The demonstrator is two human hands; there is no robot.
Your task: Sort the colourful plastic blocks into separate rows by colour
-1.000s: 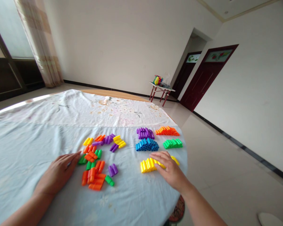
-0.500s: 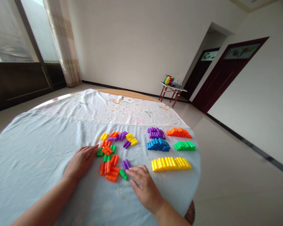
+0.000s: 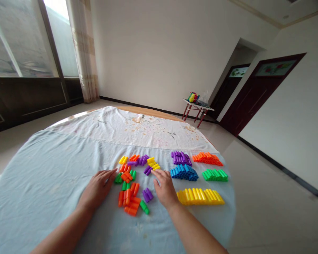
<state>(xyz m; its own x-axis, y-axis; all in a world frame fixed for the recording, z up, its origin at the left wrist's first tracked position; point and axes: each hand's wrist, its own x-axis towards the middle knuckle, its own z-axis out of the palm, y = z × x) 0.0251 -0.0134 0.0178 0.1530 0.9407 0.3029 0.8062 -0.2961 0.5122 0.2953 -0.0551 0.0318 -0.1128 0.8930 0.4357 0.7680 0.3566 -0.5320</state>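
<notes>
My left hand (image 3: 98, 187) rests on the cloth with fingers stretched out, its tips beside a green cap-like plastic tube (image 3: 118, 178) at the left of the mixed pile. My right hand (image 3: 165, 187) reaches over the cloth, fingers extended, the tips close to a purple pair of tubes (image 3: 148, 170) and the yellow tubes (image 3: 155, 166); whether they touch cannot be seen. Around them lie orange tubes (image 3: 126, 176), another purple pair (image 3: 147, 194) and a single green tube (image 3: 144, 207). Neither hand visibly holds anything.
Sorted stacks stand at the right: purple (image 3: 180, 158), orange (image 3: 207, 159), blue (image 3: 184, 173), green (image 3: 215, 175) and yellow (image 3: 200, 196). A light blue cloth (image 3: 55, 169) covers the round table. A small side table (image 3: 198, 106) with bags stands by the far wall.
My right hand has moved forward from the near green tube and purple pair to the farther purple and yellow tubes. My left hand stays beside the pile; the view has shifted slightly.
</notes>
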